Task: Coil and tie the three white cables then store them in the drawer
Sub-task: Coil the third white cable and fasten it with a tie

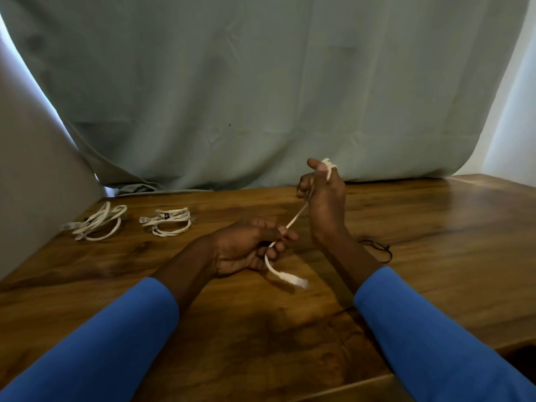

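Note:
Two coiled white cables lie on the wooden table [435, 227] at the left: one [97, 223] nearest the edge, and one with a dark tie [168, 221] beside it. My right hand [324, 201] is raised above the table with a third white cable [295, 219] wound around its fingers. That cable runs taut down to my left hand [249, 245], which pinches it between thumb and fingers. Its free end with a white plug [293, 280] hangs below my left hand, blurred. No drawer is in view.
A thin black tie [377, 249] lies on the table just right of my right wrist. A grey-green cloth [261, 82] hangs behind the table. A pale panel [29, 184] stands at the left. A dark gap [522, 358] shows at the table's lower right edge.

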`<move>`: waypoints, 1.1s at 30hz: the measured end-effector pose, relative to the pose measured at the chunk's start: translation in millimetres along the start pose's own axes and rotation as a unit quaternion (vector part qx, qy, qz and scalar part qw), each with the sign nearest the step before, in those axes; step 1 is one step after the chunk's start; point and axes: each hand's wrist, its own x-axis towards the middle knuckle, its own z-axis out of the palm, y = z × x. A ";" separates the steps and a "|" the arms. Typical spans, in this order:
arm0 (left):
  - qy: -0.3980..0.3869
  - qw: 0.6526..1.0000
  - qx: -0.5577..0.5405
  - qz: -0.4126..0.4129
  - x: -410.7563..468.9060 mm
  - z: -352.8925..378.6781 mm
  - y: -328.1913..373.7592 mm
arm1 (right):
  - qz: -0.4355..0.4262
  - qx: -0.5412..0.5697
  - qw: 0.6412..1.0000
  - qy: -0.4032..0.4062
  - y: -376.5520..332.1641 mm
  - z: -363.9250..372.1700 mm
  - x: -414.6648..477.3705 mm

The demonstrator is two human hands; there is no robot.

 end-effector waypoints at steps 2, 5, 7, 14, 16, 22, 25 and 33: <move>-0.036 0.999 -0.013 -0.009 -3.4 0.8 3.0 | -0.130 -0.127 0.982 -0.050 6.0 2.1 -5.8; -0.034 0.999 -0.001 -0.015 -9.6 -5.2 7.1 | -0.229 -0.279 0.927 -0.101 13.2 -2.8 -3.6; -0.022 1.000 0.008 -0.015 -13.6 -13.5 10.0 | -0.250 -0.340 0.897 -0.133 13.6 -5.4 -3.0; -0.097 0.991 0.073 -0.053 -38.3 -37.9 22.8 | -0.276 -0.453 0.816 -0.232 13.4 4.4 -17.3; -0.059 0.992 0.110 -0.031 -45.7 -46.8 27.1 | -0.265 -0.467 0.800 -0.267 12.2 4.7 -20.2; 0.022 0.996 0.031 0.084 -53.0 -69.5 24.6 | -0.234 -0.488 0.779 -0.316 5.4 2.4 -26.6; -0.010 0.993 -0.068 0.096 -53.8 -73.2 22.1 | -0.154 -0.400 0.831 -0.355 5.8 11.6 -35.9; 0.111 0.960 -0.172 0.191 -34.7 -57.0 22.8 | 0.205 -0.035 0.909 -0.361 -0.3 17.7 -40.5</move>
